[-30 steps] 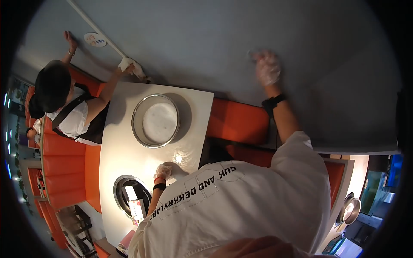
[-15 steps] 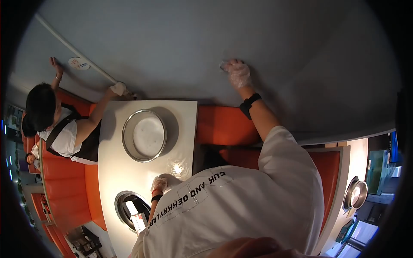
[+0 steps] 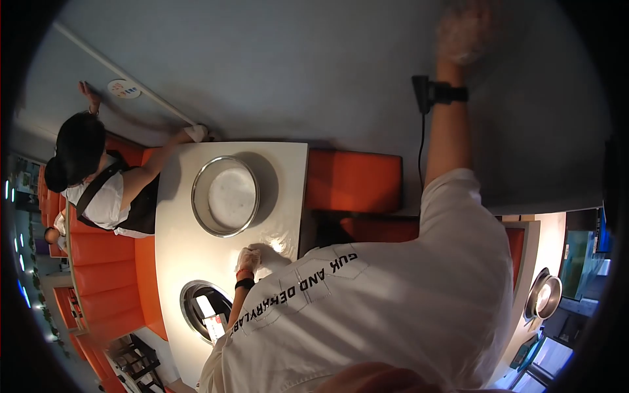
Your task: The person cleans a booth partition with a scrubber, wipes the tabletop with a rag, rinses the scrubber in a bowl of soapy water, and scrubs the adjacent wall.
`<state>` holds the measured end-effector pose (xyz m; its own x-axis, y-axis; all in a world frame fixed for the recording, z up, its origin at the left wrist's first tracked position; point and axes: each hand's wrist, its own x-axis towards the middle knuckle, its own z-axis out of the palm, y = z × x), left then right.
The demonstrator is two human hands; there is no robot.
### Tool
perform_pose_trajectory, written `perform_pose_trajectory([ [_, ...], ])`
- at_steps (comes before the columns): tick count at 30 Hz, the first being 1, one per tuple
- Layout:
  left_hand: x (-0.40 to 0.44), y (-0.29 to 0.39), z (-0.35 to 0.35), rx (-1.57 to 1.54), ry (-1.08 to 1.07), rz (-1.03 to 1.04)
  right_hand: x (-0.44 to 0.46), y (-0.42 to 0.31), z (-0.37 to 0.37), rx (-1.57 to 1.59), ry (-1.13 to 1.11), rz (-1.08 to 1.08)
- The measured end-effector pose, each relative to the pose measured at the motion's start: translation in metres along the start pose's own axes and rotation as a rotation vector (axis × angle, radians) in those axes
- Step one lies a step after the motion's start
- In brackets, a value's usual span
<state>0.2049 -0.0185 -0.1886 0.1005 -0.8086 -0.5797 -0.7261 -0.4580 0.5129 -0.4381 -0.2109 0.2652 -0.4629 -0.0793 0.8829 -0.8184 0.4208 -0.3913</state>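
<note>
My right hand (image 3: 465, 33), in a clear plastic glove, is raised against the grey wall (image 3: 314, 72) at the upper right. Motion blurs its fingers, and whether anything is in them cannot be made out. A black band with a cable circles that wrist. My left hand (image 3: 249, 259), gloved too, rests on the white table (image 3: 173, 252) with its fingers curled; anything inside them is hidden. Beyond it stands a round metal-rimmed pot (image 3: 226, 195). A box (image 3: 213, 324) leans in the round recess (image 3: 190, 304) beside my left forearm.
Across the table, a person (image 3: 108, 190) has one hand holding a white cloth (image 3: 196, 133) at the wall and the other raised. Orange seats (image 3: 354, 180) line the wall. Another pan (image 3: 545, 295) sits on a table to the right.
My right hand has swept left along the wall, then up and to the right, away from the table. My left hand has stayed on the table. The view has shifted slightly.
</note>
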Motion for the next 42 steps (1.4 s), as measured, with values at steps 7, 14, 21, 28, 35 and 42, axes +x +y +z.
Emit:
perform_pose_trajectory([
  [7,-0.010,0.057,0.001,-0.162,-0.044,-0.153,-0.198,0.041,0.056,-0.021,-0.347,-0.425],
  [14,-0.012,0.065,-0.006,-0.148,-0.072,-0.180,-0.234,0.063,0.067,0.142,-0.431,-0.280],
  [21,-0.022,0.028,-0.011,0.038,-0.090,-0.200,-0.127,0.058,0.074,0.245,-0.028,-0.215],
  [28,-0.016,0.003,0.007,-0.098,-0.080,-0.215,-0.244,0.033,0.075,0.193,-0.373,-0.290],
  [35,-0.011,0.020,0.002,0.054,-0.066,-0.118,-0.250,0.036,0.055,0.190,-0.636,-0.271],
  [42,-0.022,0.152,-0.008,-0.030,-0.325,-0.005,-0.004,0.008,-0.008,0.154,0.083,0.109],
])
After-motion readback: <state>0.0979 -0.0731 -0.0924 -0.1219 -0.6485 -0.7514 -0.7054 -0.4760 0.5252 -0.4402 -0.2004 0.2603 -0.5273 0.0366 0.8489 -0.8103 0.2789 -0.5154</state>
